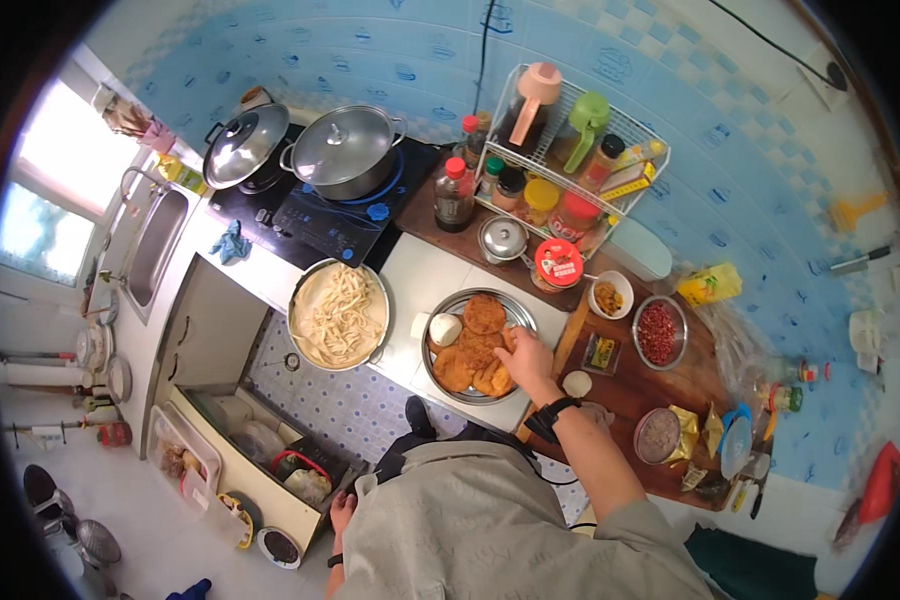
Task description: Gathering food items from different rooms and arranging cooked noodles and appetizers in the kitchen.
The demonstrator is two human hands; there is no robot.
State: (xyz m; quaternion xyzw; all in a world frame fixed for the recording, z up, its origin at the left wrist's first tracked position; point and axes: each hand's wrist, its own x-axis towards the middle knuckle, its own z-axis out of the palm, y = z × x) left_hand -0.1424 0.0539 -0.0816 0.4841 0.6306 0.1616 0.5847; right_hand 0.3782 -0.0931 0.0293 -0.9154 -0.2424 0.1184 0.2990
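Note:
A round steel tray [526, 303] on the white tiled counter holds several browned, fried flat cakes [484, 313] and a white bun [445, 329]. At the tray's right side, my right hand [529, 358] pinches the edge of one cake between thumb and fingers. That cake is partly hidden by the hand. My left hand [342, 511] hangs low at my side, near the corner of a cream cabinet [300, 517]. I see nothing in it, but its fingers are partly hidden. Left of the tray, a round pan [339, 315] of pale noodle-like strips juts over the counter's edge.
A lidded steel pot [345, 150] sits on the induction cooktop [322, 225], beside a lidded wok [247, 146]. A wire rack [570, 169] holds jars and bottles. Bowls of yellow pieces [610, 295] and red pieces [658, 332] stand on the wooden board [600, 420]. A sink [157, 247] is at left.

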